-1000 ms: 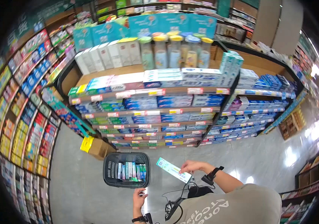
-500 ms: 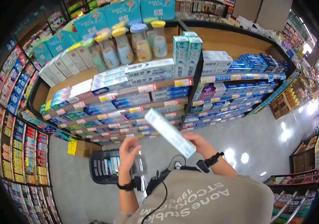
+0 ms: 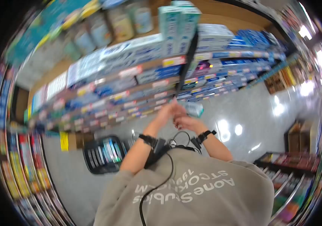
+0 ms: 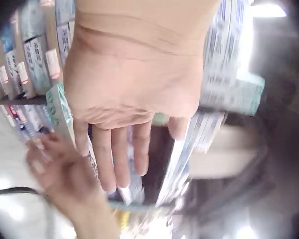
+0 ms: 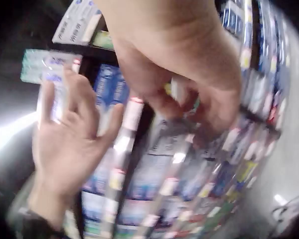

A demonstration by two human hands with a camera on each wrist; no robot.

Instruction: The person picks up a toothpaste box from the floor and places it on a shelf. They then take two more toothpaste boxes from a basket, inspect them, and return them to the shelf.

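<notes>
The right hand [image 3: 189,122] appeared to grip a white-and-teal carton [image 3: 194,109], which jutted just beyond its fingers, though blur hid the exact contact. Beside it, the left hand [image 4: 133,92] had straight fingers, slightly apart. The step looked like two-handed carton handling; the next move called for a steady right-hand grip.

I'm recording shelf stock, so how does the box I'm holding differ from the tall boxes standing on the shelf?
The held box slants sideways, while the standing boxes are upright. The held box is in the right grip; the standing boxes rest on the shelf unit. Both share teal-and-white colouring.
</notes>
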